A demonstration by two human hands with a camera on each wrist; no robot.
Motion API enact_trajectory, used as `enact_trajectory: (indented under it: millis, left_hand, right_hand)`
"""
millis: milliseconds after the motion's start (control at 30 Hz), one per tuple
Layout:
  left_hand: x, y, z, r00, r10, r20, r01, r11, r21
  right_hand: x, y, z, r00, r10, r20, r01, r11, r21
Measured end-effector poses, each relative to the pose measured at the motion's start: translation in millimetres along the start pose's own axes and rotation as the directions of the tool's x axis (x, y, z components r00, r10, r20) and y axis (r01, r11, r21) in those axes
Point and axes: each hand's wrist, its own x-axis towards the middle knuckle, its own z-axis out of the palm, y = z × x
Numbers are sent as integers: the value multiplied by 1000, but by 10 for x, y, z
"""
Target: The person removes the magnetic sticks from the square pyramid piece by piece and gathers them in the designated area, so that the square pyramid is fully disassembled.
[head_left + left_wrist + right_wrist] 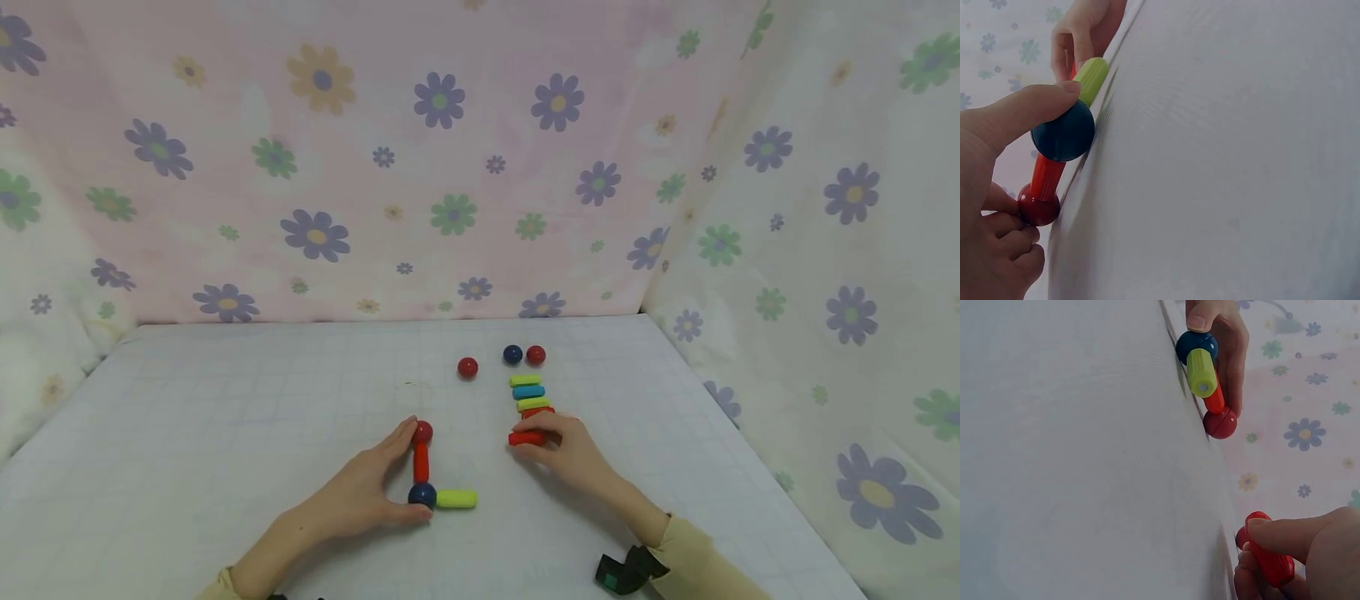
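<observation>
My left hand (360,492) holds a joined L-shaped piece between thumb and fingers. Its thumb lies at a dark blue ball (422,496), and the fingertips touch a red ball (423,432). A red magnetic stick (421,463) links the two balls. From the blue ball a yellow-green stick (457,499) points right, its free end showing a silver disc (1203,388) in the right wrist view. My right hand (567,454) pinches a loose red magnetic stick (1270,557) between thumb and fingers, just in front of a row of sticks.
Beyond the right hand, yellow-green (525,381), blue (528,392) and red (536,412) sticks lie in a row. Behind them are a dark blue ball (512,354) and two red balls (467,367). A flowered curtain (390,192) borders the white table (225,400).
</observation>
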Motion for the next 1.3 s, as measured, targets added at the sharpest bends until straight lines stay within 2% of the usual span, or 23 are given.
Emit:
enact_trajectory:
  millis: [133, 333, 567, 800, 1300]
  left_hand:
    - [5, 17, -6, 1000, -17, 7, 17, 1000, -13]
    - [4, 32, -10, 999, -35, 8, 35, 999, -21]
    - [4, 17, -13, 1000, -28, 5, 28, 1000, -8]
    - [11, 24, -3, 999, -32, 5, 33, 999, -9]
    - [7, 33, -3, 1000, -30, 5, 30, 1000, -5]
  right_hand:
    - [-65, 78, -17, 1000, -2, -21, 2, 1000, -2]
    - [-68, 154, 6, 995, 9, -101, -12, 1000, -28]
    - [-59, 179, 42, 983, -57, -175, 44, 996, -79]
    - [-81, 196, 49, 972, -114, -205, 97, 991, -94]
    - [-81, 184, 48, 970, -74, -233, 59, 996, -69]
